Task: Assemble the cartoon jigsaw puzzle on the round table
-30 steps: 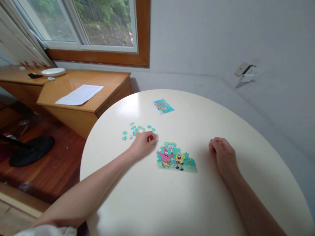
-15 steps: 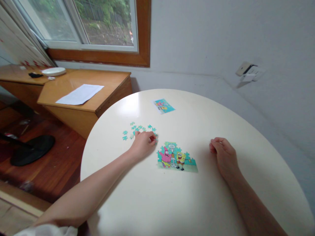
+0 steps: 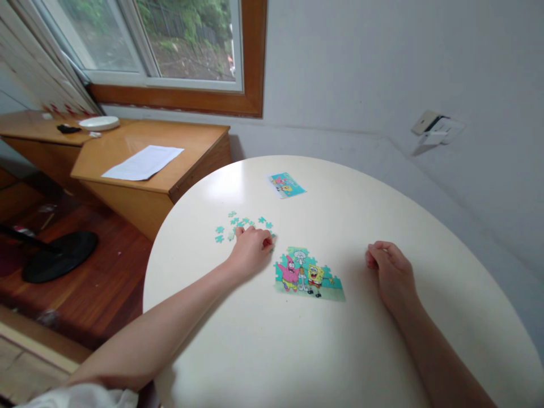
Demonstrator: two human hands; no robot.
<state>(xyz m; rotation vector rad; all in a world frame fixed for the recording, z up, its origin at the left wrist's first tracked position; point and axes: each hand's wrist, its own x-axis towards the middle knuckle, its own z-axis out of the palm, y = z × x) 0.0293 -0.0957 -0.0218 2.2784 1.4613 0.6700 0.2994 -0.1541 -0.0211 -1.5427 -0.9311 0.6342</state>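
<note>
A partly joined jigsaw puzzle lies flat on the white table, showing a pink starfish, a squid and a yellow sponge figure. Just up and left of it, my left hand is closed, thumb and fingers curled together beside loose puzzle pieces. A small greenish bit shows at its fingertips; I cannot tell whether they grip it. Several of the loose pieces are partly hidden behind this hand. My right hand rests on the table to the right of the puzzle, curled in a loose fist, with nothing seen in it.
A small picture card with the same characters lies toward the far side of the round table. Beyond, at left, a wooden desk holds a paper sheet and a white plate. A wall borders the table at right.
The whole view has shifted slightly, so everything appears a little further right. Both hands keep nearly the same pose and place by the puzzle and the pieces.
</note>
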